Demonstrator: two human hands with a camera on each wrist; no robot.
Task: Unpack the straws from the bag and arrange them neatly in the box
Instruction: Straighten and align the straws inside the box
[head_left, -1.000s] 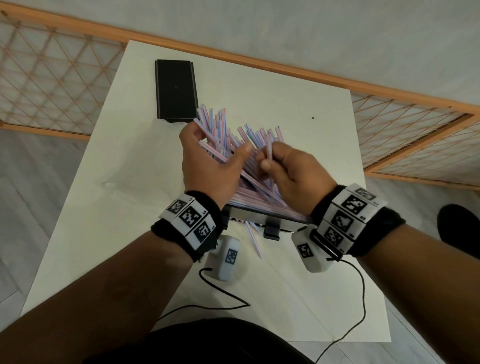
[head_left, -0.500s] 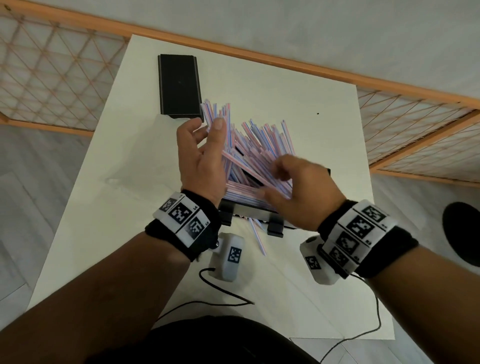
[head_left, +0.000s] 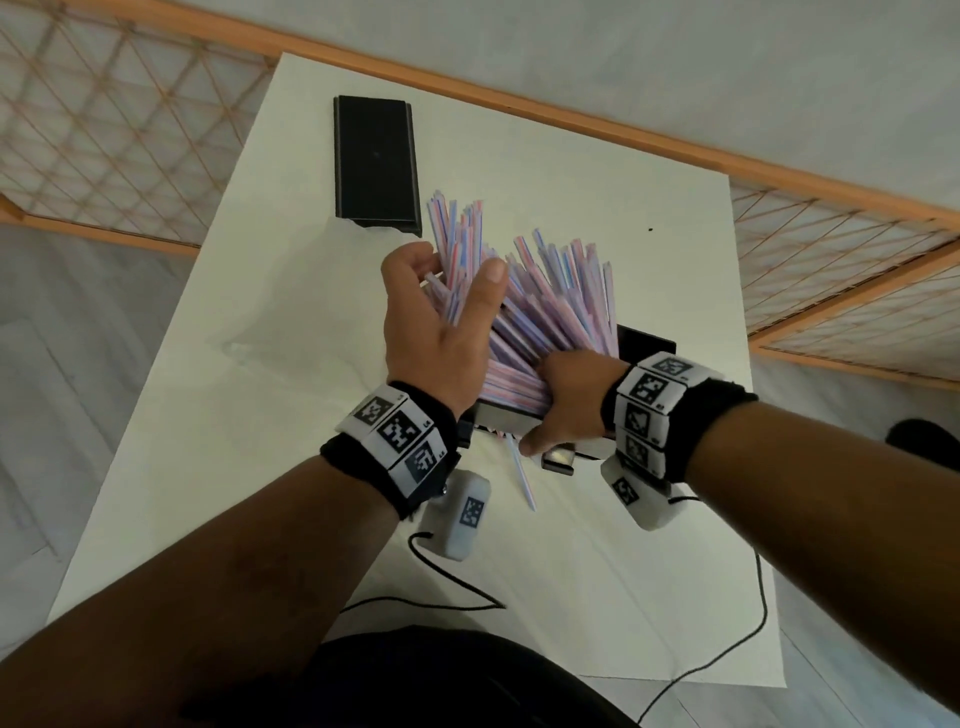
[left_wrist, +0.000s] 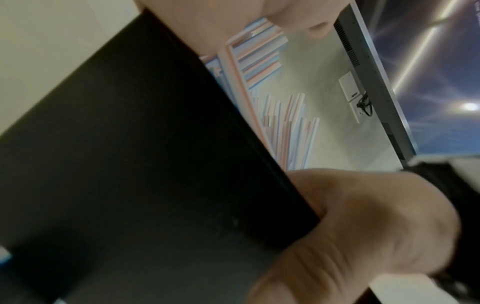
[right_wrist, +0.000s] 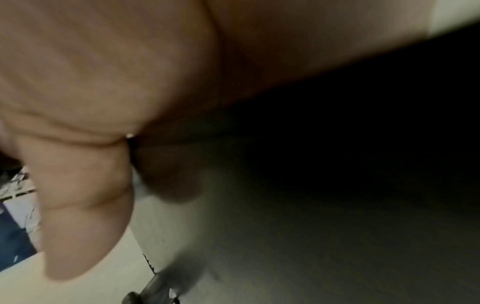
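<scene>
At mid-bench (head_left: 291, 364), the straws (head_left: 545, 312) stand fanned in the black box (head_left: 644, 340), long axes tilted away from the person. Left hand (head_left: 441, 332) curls round the bundle's left side, nearer the splayed tips. Right hand (head_left: 571, 395) grips box and straw bases together. One stray straw (head_left: 522, 475) lies outside, nearest the right fingers (head_left: 535, 446).

Pink-and-blue striped straws (head_left: 540, 306) stand fanned out and tilted in the black box (head_left: 647, 340) near the table's front; one straw (head_left: 521, 475) lies loose beside it.
</scene>
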